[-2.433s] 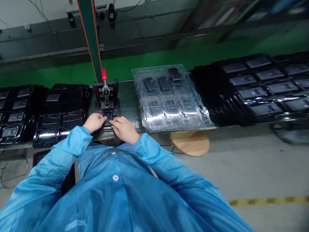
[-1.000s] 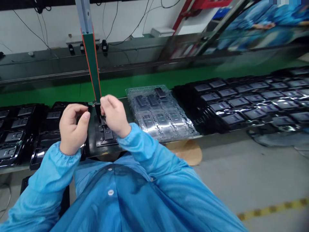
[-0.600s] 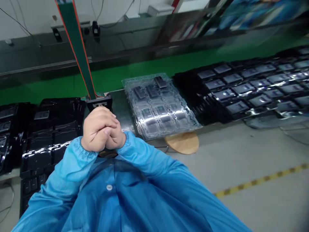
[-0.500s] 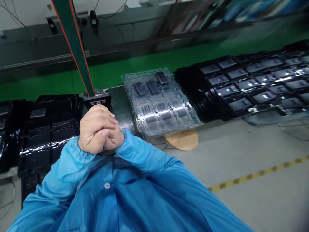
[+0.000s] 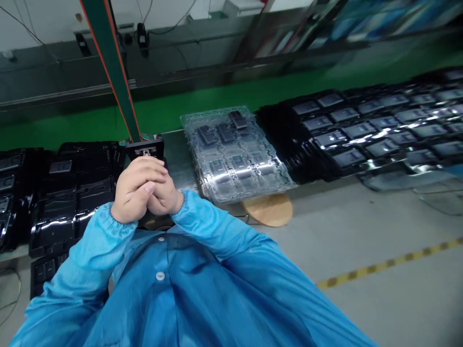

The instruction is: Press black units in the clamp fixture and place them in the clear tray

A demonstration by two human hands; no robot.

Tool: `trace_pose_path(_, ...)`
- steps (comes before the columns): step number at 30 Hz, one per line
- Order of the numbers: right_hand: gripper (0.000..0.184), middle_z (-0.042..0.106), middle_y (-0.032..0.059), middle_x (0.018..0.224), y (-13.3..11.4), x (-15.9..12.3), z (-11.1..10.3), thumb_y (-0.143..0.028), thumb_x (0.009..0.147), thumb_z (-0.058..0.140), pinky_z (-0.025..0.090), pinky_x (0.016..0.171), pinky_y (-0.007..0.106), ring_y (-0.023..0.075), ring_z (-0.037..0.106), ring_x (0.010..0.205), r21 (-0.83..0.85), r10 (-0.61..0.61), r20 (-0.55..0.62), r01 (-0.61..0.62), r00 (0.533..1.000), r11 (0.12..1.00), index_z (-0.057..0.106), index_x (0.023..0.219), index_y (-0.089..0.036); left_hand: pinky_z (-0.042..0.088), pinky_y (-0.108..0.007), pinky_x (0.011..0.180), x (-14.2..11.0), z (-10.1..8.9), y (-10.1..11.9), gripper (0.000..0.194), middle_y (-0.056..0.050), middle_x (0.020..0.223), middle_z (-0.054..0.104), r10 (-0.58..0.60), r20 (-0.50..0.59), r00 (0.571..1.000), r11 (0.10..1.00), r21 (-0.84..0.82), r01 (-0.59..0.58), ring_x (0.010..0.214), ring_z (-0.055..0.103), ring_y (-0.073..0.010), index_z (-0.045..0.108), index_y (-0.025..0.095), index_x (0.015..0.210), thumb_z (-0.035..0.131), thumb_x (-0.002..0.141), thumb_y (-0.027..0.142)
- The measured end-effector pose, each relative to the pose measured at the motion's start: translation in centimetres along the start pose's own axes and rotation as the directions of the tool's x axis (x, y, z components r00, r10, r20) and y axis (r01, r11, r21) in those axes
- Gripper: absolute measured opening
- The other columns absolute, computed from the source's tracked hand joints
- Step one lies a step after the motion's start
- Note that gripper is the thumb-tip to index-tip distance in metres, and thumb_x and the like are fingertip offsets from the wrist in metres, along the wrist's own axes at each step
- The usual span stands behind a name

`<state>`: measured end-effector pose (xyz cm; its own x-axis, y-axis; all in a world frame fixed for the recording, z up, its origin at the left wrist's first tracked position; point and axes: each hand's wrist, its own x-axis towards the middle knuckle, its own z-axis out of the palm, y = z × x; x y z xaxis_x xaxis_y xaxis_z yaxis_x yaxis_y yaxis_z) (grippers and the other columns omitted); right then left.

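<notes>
Left hand (image 5: 133, 193) and right hand (image 5: 163, 202) clasped just in front of a black clamping fixture (image 5: 144, 150)

The left fingers (image 5: 141, 168) clench over the right hand, and nothing shows held between them. The partly hidden fixture stands on the worktop (image 5: 174, 156), between black trays (image 5: 87, 193) of dark components and a clear blister tray (image 5: 231, 156).
</notes>
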<state>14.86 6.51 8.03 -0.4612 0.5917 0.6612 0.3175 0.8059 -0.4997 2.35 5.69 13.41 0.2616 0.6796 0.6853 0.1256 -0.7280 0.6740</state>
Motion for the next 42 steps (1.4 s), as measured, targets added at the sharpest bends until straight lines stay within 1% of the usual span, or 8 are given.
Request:
trace_pose_path(4,0.036,0.065,0.0079,0.100,-1.3,3.5,-2.5,-0.044,0.112,0.034,0.055,0.100,0.048,0.0245,0.064,0.101,0.055,0.027,-0.230,-0.014,0.973,0.998,0.062,0.104,-0.023,0.058,-0.043,0.102,-3.4,0.4,-1.1,0.040,-0.011,0.120,0.073,-0.386,-0.409,0.827,0.918,-0.079,0.390,0.115,0.072,-0.0274,0.066,0.024,0.115,0.041,0.101,0.053)
trace_pose_path(8,0.039,0.064,0.0080,0.120,1.9,8.4,-4.1,-0.052,0.114,0.039,0.051,0.110,0.046,0.0233,0.063,0.114,0.104,0.338,-0.227,-0.322,0.913,0.941,0.055,0.132,-0.021,0.056,-0.032,0.088,-7.1,0.1,-3.9,0.025,-0.008,0.108,0.075,-0.780,-0.271,0.565,0.572,0.060,0.818,0.096,0.072,-0.0210,0.066,0.020,0.108,0.056,0.093,0.037)
trace_pose_path(11,0.044,0.067,0.0060,0.113,5.4,10.6,-4.4,-0.061,0.110,0.048,0.050,0.110,0.045,0.0233,0.063,0.111,0.133,0.458,-0.082,-0.446,0.885,0.885,0.060,0.122,-0.020,0.052,-0.031,0.085,-8.9,0.0,-5.7,0.019,-0.008,0.099,0.076,-0.876,-0.109,0.469,0.420,0.305,0.855,0.090,0.071,-0.0214,0.068,0.019,0.102,0.066,0.088,0.033)
trace_pose_path(19,0.026,0.065,0.0034,0.100,2.5,3.9,-4.7,-0.046,0.110,0.050,0.052,0.094,0.036,0.0191,0.062,0.096,0.107,0.389,-0.536,-0.397,0.749,0.911,0.060,0.101,-0.023,0.043,-0.029,0.064,-9.6,0.5,-8.4,0.018,-0.003,0.074,0.072,-0.906,-0.088,0.414,0.373,0.299,0.879,0.067,0.064,-0.0184,0.069,0.020,0.083,0.071,0.088,0.037)
trace_pose_path(24,0.005,0.067,0.0036,0.094,0.6,-4.7,-1.5,-0.027,0.096,0.063,0.052,0.083,0.034,0.0196,0.064,0.086,-0.045,0.546,-0.230,-0.569,0.806,0.821,0.064,0.094,-0.022,0.032,-0.029,0.055,-9.0,0.3,-8.5,0.030,0.002,0.056,0.059,-0.913,-0.043,0.405,0.383,0.245,0.890,0.053,0.049,-0.0146,0.069,0.020,0.070,0.070,0.086,0.046)
trace_pose_path(28,0.019,0.073,0.0088,0.107,0.3,-8.5,0.8,-0.033,0.096,0.070,0.053,0.092,0.036,0.0246,0.068,0.101,-0.234,0.663,0.006,-0.644,0.749,0.729,0.069,0.109,-0.020,0.029,-0.029,0.054,-8.6,0.3,-8.0,0.030,0.003,0.052,0.055,-0.916,-0.048,0.398,0.380,0.210,0.901,0.052,0.046,-0.0143,0.070,0.019,0.067,0.073,0.081,0.045)
trace_pose_path(35,0.056,0.074,0.0148,0.118,-1.8,-8.0,0.6,-0.058,0.093,0.075,0.055,0.097,0.040,0.0314,0.069,0.113,-0.413,0.691,0.110,-0.600,0.714,0.685,0.064,0.130,-0.016,0.035,-0.028,0.057,-8.9,0.8,-5.9,0.035,0.000,0.062,0.062,-0.910,-0.067,0.408,0.404,0.074,0.912,0.058,0.050,-0.0146,0.070,0.019,0.072,0.073,0.076,0.053)
trace_pose_path(42,0.055,0.071,0.0158,0.126,-3.1,-7.6,-1.3,-0.047,0.094,0.070,0.059,0.091,0.041,0.0313,0.072,0.107,-0.418,0.711,0.102,-0.618,0.696,0.666,0.062,0.138,-0.015,0.033,-0.026,0.055,-9.3,2.3,-3.6,0.037,0.004,0.058,0.054,-0.915,-0.020,0.404,0.404,-0.092,0.910,0.054,0.045,-0.0119,0.061,0.021,0.069,0.075,0.074,0.055)
